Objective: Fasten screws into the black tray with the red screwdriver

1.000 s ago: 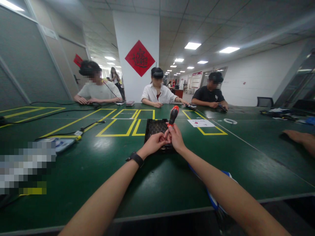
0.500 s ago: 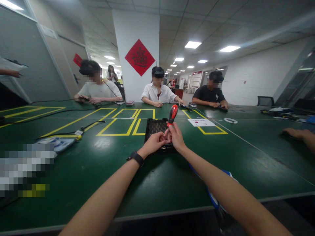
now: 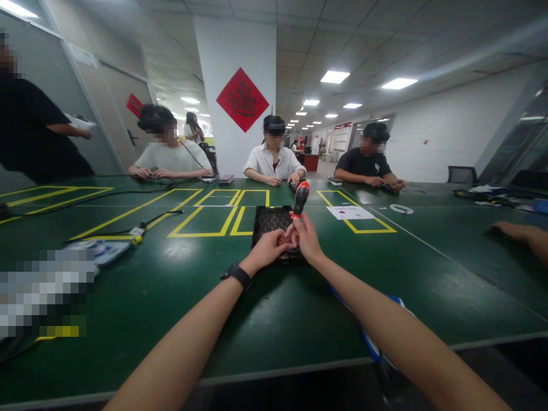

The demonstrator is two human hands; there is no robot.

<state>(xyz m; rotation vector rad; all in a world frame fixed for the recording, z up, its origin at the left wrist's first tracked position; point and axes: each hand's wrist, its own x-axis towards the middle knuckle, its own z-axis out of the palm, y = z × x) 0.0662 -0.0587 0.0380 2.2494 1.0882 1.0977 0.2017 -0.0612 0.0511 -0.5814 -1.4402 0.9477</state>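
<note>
Two hands keep their place over the black tray (image 3: pixel 257 225): the right hand (image 3: pixel 308 240) pinches the screwdriver (image 3: pixel 302 200) near its red collar, handle up, above the tray's near part; the left hand (image 3: pixel 269 246) has fingers bunched at the shaft, grip unclear. More of a person in black (image 3: pixel 32 123) has entered, cut off at left; the white-shirted co-worker (image 3: pixel 273 155) has drawn an arm in. Fingers hide the tip.

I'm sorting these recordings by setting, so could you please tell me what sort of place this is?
Probably an office or shared workroom: a green table marked with yellow lines, people seated along it, and ceiling lights.
</note>
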